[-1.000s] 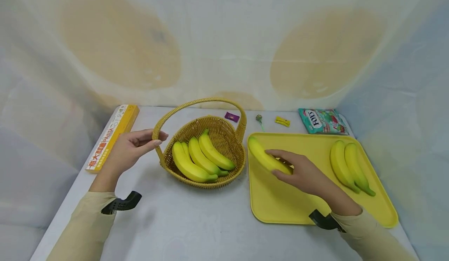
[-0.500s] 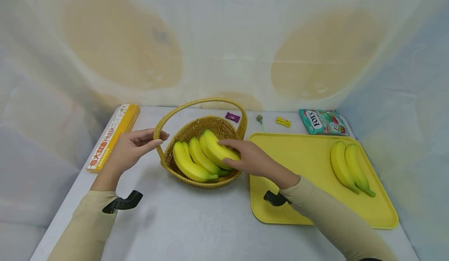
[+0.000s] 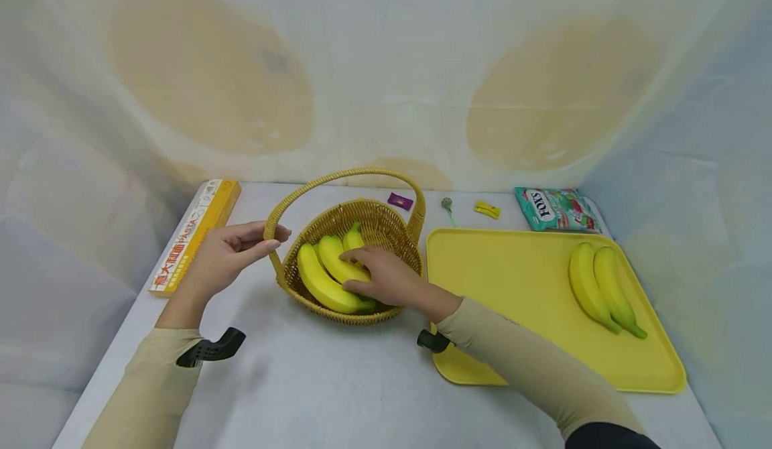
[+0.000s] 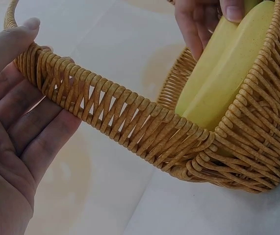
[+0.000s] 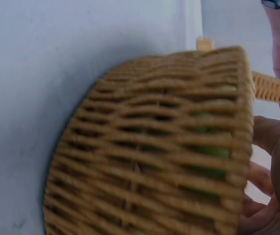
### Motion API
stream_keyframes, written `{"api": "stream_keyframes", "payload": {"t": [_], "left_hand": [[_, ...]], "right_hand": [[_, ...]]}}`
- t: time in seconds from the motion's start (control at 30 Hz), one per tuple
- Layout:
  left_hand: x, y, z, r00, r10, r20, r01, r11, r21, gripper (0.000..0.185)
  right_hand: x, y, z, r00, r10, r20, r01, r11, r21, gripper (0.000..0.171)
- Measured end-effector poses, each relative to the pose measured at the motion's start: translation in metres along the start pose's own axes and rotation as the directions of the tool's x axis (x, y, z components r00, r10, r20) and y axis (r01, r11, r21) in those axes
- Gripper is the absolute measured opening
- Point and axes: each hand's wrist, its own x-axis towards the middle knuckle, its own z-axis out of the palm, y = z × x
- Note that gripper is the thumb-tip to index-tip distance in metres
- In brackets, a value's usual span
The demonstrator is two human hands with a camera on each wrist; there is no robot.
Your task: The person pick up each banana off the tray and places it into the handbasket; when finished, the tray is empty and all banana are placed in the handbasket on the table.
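My left hand [image 3: 226,254] pinches the side of the arched handle [image 3: 362,171] of a wicker basket [image 3: 389,231]. In the left wrist view, the thumb lies over the woven handle [image 4: 105,98] with the fingers behind it. Inside the basket, my right hand [image 3: 389,275] grips a yellow banana [image 3: 336,258] between thumb and fingers, low among the others. Another banana [image 3: 318,287] lies to its left, and the tip of one more [image 3: 353,236] shows behind. In the right wrist view, the basket wall [image 5: 144,147] hides most of the fruit.
A yellow tray [image 3: 482,342] on the right bears two bananas [image 3: 603,288]. Along the back lie a purple-wrapped candy [image 3: 400,201], a lollipop [image 3: 446,204], a yellow candy [image 3: 486,209] and a FOX'S bag [image 3: 557,209]. A pasta box [image 3: 196,234] lies at left.
My right hand has carried a banana leftward from the tray into the basket, then further left over the bananas there. My left hand has stayed at the handle.
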Motion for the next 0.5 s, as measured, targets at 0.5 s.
{"api": "stream_keyframes", "payload": {"t": [0.5], "left_hand": [[0.000, 0.000, 0.000, 1.000, 0.005, 0.000, -0.005, 0.999, 0.047, 0.025]], "right_hand": [[-0.026, 0.004, -0.005, 0.996, -0.018, -0.092, 0.018, 1.000, -0.007, 0.048]]}}
